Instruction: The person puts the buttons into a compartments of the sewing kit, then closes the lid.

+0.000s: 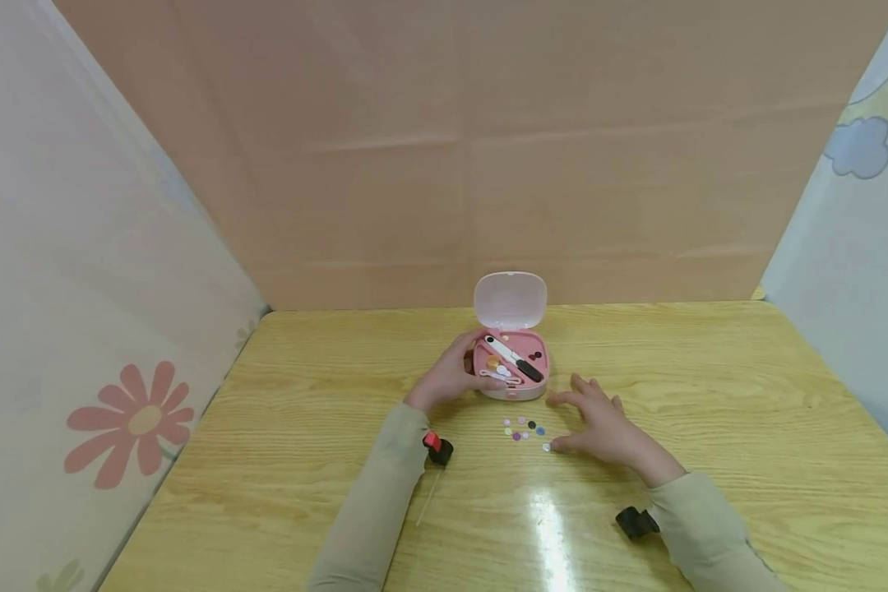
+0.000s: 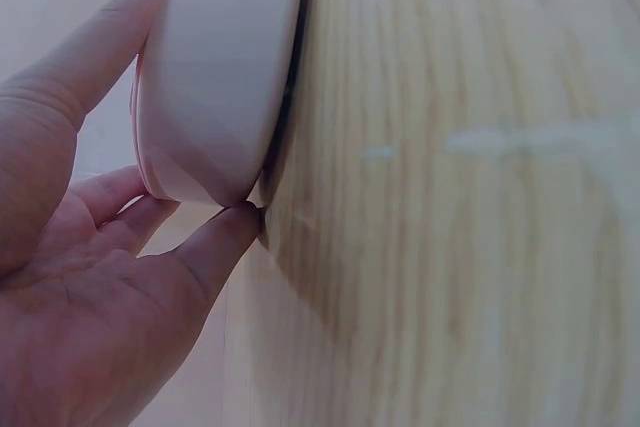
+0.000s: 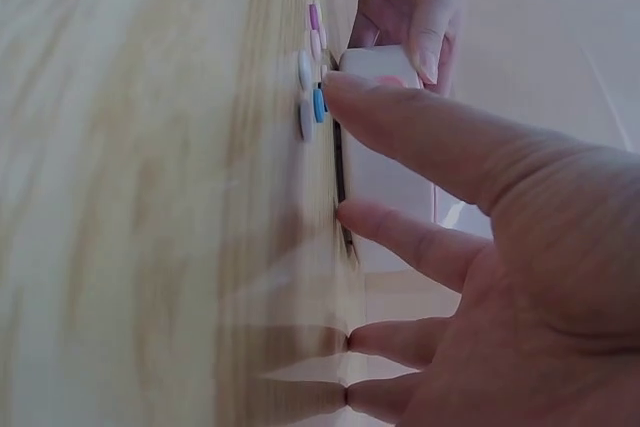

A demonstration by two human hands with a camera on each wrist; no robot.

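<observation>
A pink box (image 1: pixel 512 393) stands on the table with its clear lid (image 1: pixel 511 301) raised; a white and black tool (image 1: pixel 514 358) and small pieces lie inside. My left hand (image 1: pixel 451 374) grips the box's left side, thumb at the front rim; in the left wrist view the left hand (image 2: pixel 110 277) has its fingers around the end of the box (image 2: pixel 215 77). Several small coloured buttons (image 1: pixel 516 437) lie in front of the box. My right hand (image 1: pixel 605 423) is spread beside them, its thumb by a white button (image 1: pixel 547 447), fingertips down at the table in the right wrist view.
The wooden table (image 1: pixel 326 395) reaches back to a plain hanging cloth (image 1: pixel 459 164). Patterned sheets hang at the left (image 1: pixel 118 288) and right. A black strap mount (image 1: pixel 440 450) is on the left wrist and another (image 1: pixel 636 523) on the right.
</observation>
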